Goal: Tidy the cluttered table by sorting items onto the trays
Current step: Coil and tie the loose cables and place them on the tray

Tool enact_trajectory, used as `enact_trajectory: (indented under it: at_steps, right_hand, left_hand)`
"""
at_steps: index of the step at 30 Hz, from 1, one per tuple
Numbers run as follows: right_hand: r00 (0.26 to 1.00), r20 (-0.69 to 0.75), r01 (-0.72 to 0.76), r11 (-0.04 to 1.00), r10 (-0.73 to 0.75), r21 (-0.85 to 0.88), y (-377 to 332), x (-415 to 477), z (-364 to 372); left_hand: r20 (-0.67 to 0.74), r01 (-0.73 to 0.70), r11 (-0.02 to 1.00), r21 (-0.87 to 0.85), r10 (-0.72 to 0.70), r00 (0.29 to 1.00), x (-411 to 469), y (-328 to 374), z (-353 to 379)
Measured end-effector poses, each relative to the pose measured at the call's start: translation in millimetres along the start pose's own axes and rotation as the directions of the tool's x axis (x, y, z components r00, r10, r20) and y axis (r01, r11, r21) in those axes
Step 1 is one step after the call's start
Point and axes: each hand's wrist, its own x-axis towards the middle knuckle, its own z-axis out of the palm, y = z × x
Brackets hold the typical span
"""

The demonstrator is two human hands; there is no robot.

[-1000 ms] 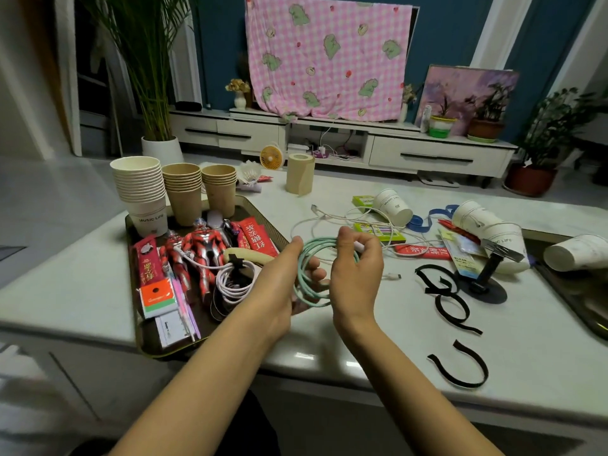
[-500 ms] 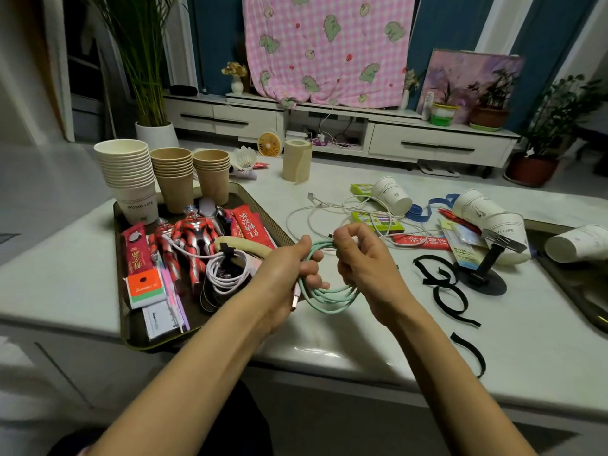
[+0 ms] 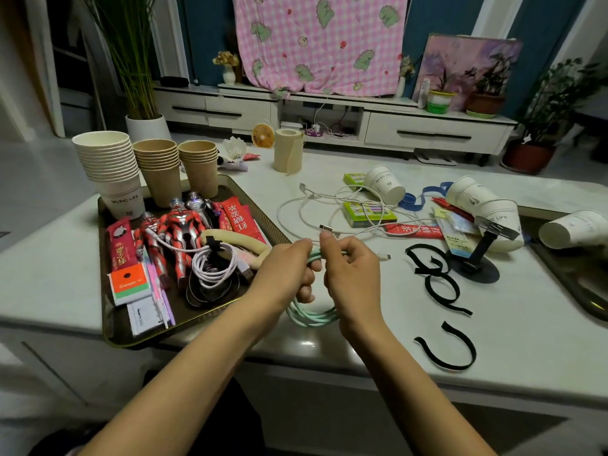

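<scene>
Dim indoor light, seemingly from overhead: a small glare spot shines on the table (image 3: 513, 317) near its front edge, and the shadows on it are soft. Wide-angle bending curves the table's edges (most toward the corners). The far cabinet (image 3: 437, 133) looks slightly soft and grainy.

Bare tabletop (image 3: 403, 311) lies between tray (image 3: 138, 342) and black straps (image 3: 441, 287); white cables (image 3: 304, 187) clutter farther back.
</scene>
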Motion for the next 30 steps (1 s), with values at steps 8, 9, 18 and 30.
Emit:
enact_trajectory:
  at_steps: [8, 9, 18, 30]
  right_hand:
    - [0.943, 0.333, -0.010, 1.000, 0.002, 0.020, -8, 9, -27]
    - [0.928, 0.373, 0.005, 1.000, -0.010, 0.015, -9, 9, -28]
    - [0.979, 0.200, 0.039, 0.998, -0.050, 0.057, 6, -10, -16]
    - [0.984, 0.171, -0.051, 0.998, 0.045, 0.030, 7, 8, -35]
  left_hand:
    - [0.299, 0.267, 0.954, -0.140, -0.216, 0.929, -7, 9, -10]
    - [0.289, 0.264, 0.955, -0.135, -0.217, 0.933, -7, 8, -9]
    - [0.143, 0.093, 0.995, -0.032, -0.087, 0.986, -11, -3, 4]
    - [0.226, 0.016, 0.998, -0.063, -0.001, 0.974, -7, -11, 9]
